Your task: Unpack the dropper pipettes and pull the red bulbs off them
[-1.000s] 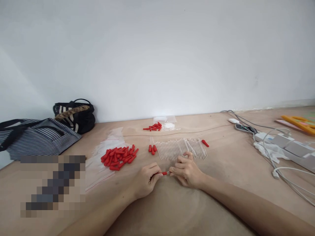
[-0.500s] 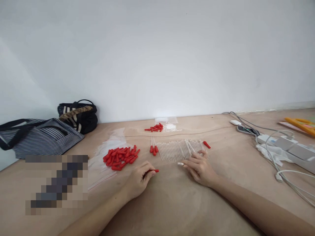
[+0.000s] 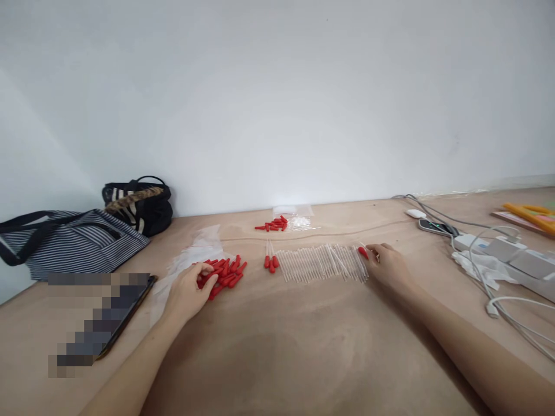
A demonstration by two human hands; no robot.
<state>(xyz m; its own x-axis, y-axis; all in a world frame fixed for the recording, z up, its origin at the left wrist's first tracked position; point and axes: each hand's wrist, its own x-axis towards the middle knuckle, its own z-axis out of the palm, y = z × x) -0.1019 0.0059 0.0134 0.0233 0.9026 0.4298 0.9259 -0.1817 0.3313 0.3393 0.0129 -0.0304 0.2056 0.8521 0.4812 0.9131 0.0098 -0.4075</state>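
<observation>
My left hand (image 3: 188, 292) is at the near left side of a pile of red rubber dropper bulbs (image 3: 228, 270), thumb and fingers apart around some of them. My right hand (image 3: 385, 266) is at the right end of a row of thin clear tubes (image 3: 310, 263), fingers closed on the end of a single red dropper bulb (image 3: 362, 252). Part of that bulb is hidden by the fingers. Left of the row lie several assembled droppers (image 3: 271, 263), clear tubes with red bulbs on their ends.
Behind are more red bulbs (image 3: 275, 223) and a clear plastic bag (image 3: 299, 216). Plastic bags (image 3: 191, 254) lie under the pile. A phone (image 3: 125, 315) and striped bag (image 3: 87, 242) are at left, with a black bag (image 3: 156, 208). Right are cables (image 3: 489, 306) and a power strip (image 3: 531, 271).
My left hand has moved left to the pile; the red bulb it held is no longer seen in its fingers. My right hand has moved right, from the tubes' near edge to the single bulb.
</observation>
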